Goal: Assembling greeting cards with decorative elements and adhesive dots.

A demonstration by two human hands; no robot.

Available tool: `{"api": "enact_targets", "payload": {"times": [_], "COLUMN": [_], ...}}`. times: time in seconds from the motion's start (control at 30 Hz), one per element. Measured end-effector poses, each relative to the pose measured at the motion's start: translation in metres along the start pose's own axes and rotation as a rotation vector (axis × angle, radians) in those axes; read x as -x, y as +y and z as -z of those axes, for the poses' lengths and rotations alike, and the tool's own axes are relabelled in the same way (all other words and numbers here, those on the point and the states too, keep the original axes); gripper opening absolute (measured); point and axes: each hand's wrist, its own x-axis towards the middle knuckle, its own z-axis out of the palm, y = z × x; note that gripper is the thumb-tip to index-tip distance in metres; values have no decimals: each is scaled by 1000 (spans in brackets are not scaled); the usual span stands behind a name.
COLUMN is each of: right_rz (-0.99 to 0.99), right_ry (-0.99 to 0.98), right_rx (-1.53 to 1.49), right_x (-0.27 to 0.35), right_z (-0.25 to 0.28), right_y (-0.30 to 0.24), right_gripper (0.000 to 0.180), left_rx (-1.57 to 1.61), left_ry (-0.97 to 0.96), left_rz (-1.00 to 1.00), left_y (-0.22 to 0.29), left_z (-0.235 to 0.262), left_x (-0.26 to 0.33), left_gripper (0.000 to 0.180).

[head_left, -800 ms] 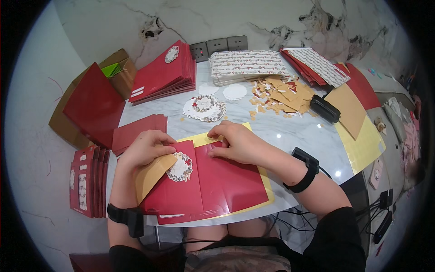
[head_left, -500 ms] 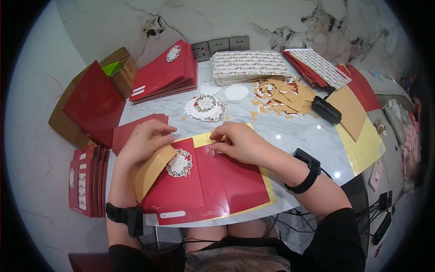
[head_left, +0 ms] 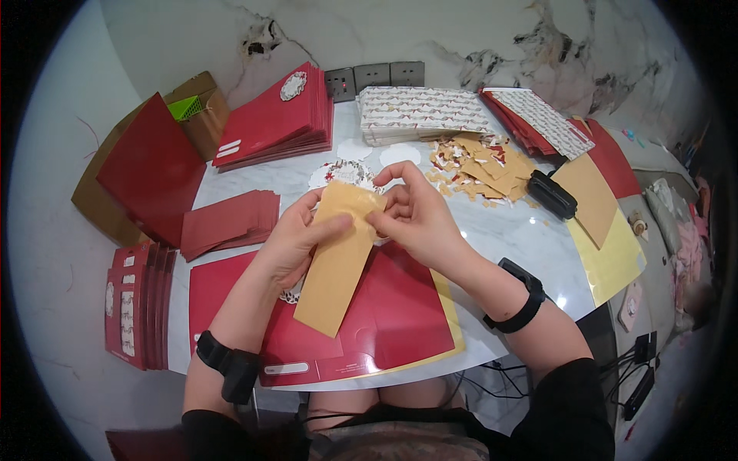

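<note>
A long tan paper piece is held up at a slant above the table, its lower end over a glossy red folder. My left hand grips its left edge, thumb flat on the front. At its upper right corner, the fingers of my right hand pinch the paper. Under my left wrist, a white lacy-edged cutout is mostly hidden on the red sheets. Yellow backing shows along the folder's right side. Behind the paper lie printed wreath cutouts, partly covered.
Dark red envelopes lie left. Stacked red folders, white patterned sheets and tan paper scraps fill the back. A black case rests at right. A cardboard box and a red packet stack stand left.
My left hand has brought the tan piece up and right, from the folder's left side to the middle. My right hand has lifted off the folder onto the piece's upper corner.
</note>
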Motion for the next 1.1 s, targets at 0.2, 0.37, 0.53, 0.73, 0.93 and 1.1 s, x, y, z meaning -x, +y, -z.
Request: {"api": "enact_targets", "payload": {"times": [0.2, 0.37, 0.53, 0.73, 0.93, 1.1], "right_rz": [676, 593, 510, 18, 46, -11], "right_ry": [202, 77, 78, -63, -128, -140], "right_rx": [783, 743, 698, 256, 181, 240], "right_x": [3, 7, 9, 4, 5, 7], "right_z": [-4, -8, -7, -1, -1, 2], "right_y": [-20, -17, -21, -20, -19, -27], "right_gripper": [15, 12, 7, 16, 16, 17], "left_rx": [-191, -205, -228, -303, -95, -196], "left_ry": [-1, -37, -66, -109, -99, -131], "left_rz": [33, -72, -134, -268, -97, -230], "left_y": [1, -2, -4, -13, -7, -11], "left_z": [2, -3, -1, 8, 7, 6], "left_x": [5, 10, 11, 12, 10, 13], "left_gripper": [77, 65, 68, 65, 51, 51]}}
